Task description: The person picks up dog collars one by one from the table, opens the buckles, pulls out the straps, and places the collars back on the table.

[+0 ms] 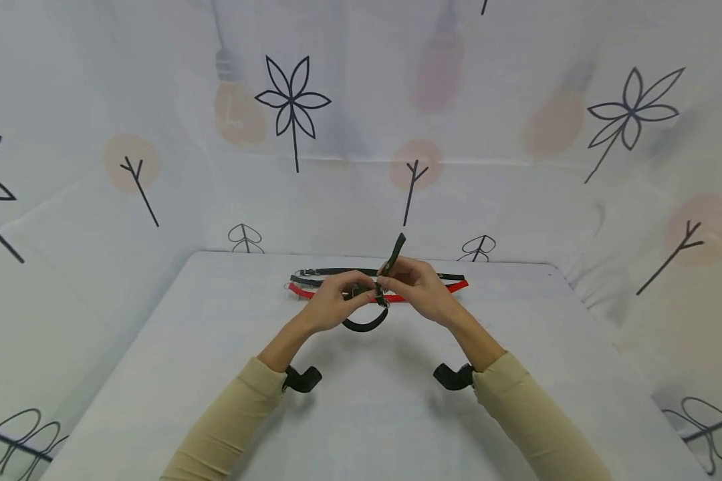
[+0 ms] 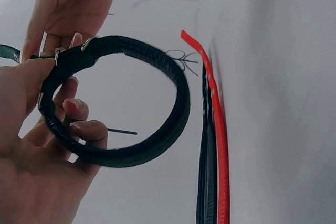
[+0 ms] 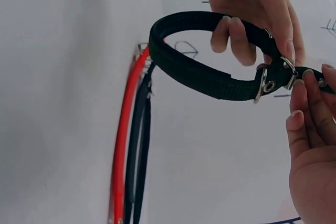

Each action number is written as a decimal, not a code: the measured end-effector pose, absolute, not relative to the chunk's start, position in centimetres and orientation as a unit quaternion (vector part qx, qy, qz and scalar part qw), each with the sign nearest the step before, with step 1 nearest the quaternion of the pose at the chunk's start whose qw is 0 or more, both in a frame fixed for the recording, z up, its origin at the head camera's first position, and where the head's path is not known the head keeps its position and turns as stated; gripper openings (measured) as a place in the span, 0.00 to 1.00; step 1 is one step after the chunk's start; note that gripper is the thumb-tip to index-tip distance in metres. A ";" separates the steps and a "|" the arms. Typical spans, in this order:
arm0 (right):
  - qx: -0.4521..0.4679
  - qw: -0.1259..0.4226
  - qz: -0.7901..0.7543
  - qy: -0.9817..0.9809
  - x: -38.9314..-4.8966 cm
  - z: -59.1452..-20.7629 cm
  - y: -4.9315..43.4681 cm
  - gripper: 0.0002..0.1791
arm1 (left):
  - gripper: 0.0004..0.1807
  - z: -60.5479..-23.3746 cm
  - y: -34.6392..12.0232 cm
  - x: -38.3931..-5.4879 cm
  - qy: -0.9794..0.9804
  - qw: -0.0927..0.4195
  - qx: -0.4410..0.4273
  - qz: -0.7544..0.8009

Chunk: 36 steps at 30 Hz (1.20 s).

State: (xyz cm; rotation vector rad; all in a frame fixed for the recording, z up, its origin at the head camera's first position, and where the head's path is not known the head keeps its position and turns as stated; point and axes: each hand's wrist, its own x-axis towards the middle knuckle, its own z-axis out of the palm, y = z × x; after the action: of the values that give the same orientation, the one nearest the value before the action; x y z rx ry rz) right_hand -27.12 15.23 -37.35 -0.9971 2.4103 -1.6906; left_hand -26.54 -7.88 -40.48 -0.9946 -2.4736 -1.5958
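A dark green padded collar [image 3: 194,74] with a metal buckle [image 3: 290,74] and a ring [image 3: 259,86] is held up above the white table, its strap bent into a loop. My left hand [image 1: 332,306] grips the collar beside the buckle, several fingertips curled inside the loop in the left wrist view. With thumb and fingers my right hand [image 1: 422,288] pinches the strap's free end [image 1: 396,252], which passes through the buckle and points up and away. The loop [image 1: 366,327] hangs below both hands in the head view.
Behind the hands, a red collar [image 1: 303,292] and two dark collars [image 1: 331,271] lie side by side, stretched out across the far part of the white table [image 1: 373,414]. Patterned white cloth [image 1: 361,200] rises around the table's back and sides.
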 end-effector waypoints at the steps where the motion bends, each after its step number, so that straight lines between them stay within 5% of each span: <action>1: -0.322 0.016 -0.544 0.775 -27.1 -37.4 15.2 0.06 | 0.09 -40.5 -7.9 -26.6 -0.798 0.010 -0.322 -0.510; 36: -0.287 -0.008 -0.579 0.763 -26.9 -37.9 15.0 0.12 | 0.05 -40.4 -8.6 -26.5 -0.786 -0.027 -0.326 -0.525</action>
State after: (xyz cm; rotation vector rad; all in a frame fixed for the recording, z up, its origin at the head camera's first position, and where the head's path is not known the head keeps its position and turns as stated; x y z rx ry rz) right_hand -26.92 15.01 -37.86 -0.9071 2.4089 -1.8278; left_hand -26.47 -8.55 -40.41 -1.0412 -2.5120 -1.6794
